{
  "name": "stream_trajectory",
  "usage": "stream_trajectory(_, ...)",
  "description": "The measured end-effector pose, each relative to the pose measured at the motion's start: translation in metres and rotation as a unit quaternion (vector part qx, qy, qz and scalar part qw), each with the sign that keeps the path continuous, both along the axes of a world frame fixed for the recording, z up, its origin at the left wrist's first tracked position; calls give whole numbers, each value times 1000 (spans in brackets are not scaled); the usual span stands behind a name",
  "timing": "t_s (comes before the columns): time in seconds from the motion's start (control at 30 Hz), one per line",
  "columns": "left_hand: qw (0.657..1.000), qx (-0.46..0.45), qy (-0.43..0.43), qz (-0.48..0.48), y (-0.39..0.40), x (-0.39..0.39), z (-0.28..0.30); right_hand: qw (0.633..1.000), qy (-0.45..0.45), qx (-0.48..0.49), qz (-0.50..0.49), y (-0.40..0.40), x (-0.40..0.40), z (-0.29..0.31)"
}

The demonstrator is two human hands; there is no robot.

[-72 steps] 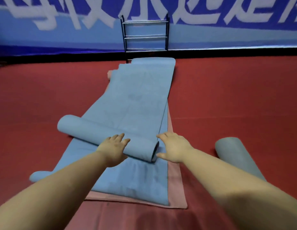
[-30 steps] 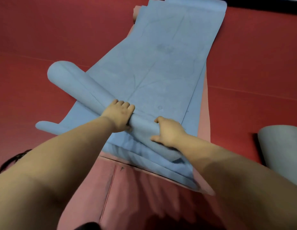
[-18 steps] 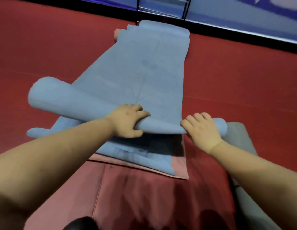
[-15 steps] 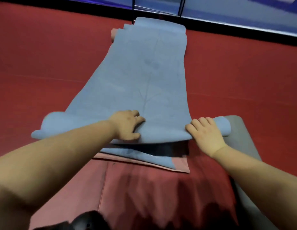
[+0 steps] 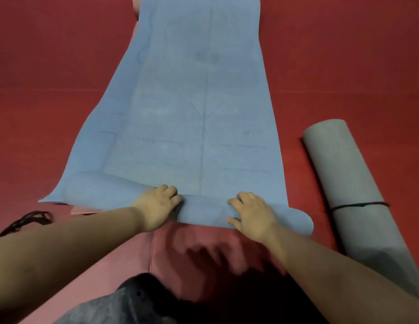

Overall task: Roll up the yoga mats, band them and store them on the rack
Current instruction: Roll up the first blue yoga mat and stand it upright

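1. Leftmost, loose black elastic bands are lying on the red floor.
2. Centrally, the left hand and right hand are pressing curled fingers onto the rolled end of the light-blue yoga mat, its roll axis running crosswise, unrolled length stretching ahead.
3. Rightward, a banded grey rolled mat is waiting.
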State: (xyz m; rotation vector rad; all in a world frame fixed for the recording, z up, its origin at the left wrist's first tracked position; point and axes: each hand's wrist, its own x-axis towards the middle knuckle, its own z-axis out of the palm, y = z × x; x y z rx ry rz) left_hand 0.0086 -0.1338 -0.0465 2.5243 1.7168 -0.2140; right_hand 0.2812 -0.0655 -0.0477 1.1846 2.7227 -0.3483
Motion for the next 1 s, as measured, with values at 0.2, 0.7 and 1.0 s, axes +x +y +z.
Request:
stream_trajectory(0.2,997,30,-71,21,-31,22,-18,999,39,2,-9,-27,10,-20)
stream_trajectory(0.7,990,90,-103,33,-85,22,-69,985,147,56,-78,-77,8,-82)
stream_trajectory(1.0,989,70,-129,15,-19,16,-29,975,185,118,30,-6,-4,-42)
